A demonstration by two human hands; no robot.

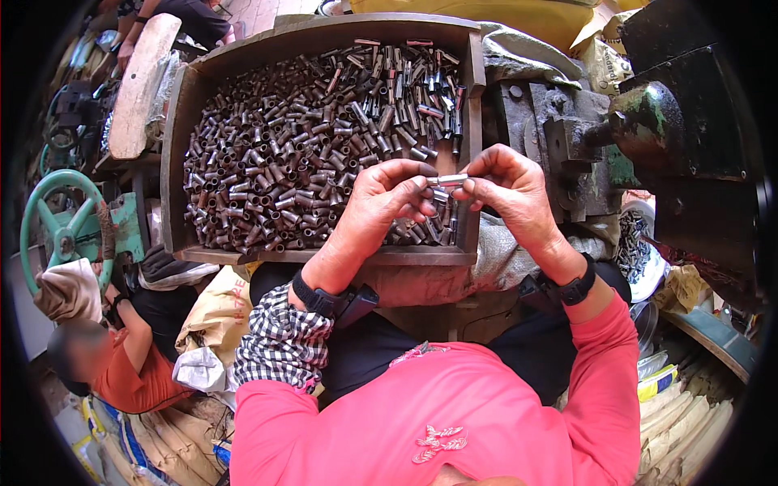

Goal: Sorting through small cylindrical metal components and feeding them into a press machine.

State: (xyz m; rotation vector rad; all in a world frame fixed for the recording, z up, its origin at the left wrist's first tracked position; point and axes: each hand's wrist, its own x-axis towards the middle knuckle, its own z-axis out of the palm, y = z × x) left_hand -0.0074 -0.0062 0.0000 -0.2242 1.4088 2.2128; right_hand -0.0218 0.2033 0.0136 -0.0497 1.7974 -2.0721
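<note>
Over the right side of a shallow wooden tray (429,257), my two hands meet at a small shiny metal tube (451,181). My left hand (379,198) pinches its left end between thumb and forefinger. At the other end, the fingertips of my right hand (512,190) are closed on it. The tube lies roughly level; whether it is one piece or two joined ends I cannot tell. Many dull brown metal tubes (275,162) fill the tray in a heap. Brighter, longer tubes (405,89) lie at its far right.
Close on the right stands a heavy greasy machine (559,138), with a pale bowl of small metal parts (636,247) beside it. A green handwheel (61,235) is at the left. Near it sits a person in an orange top (134,364). A paper sack (217,308) stands by my left elbow.
</note>
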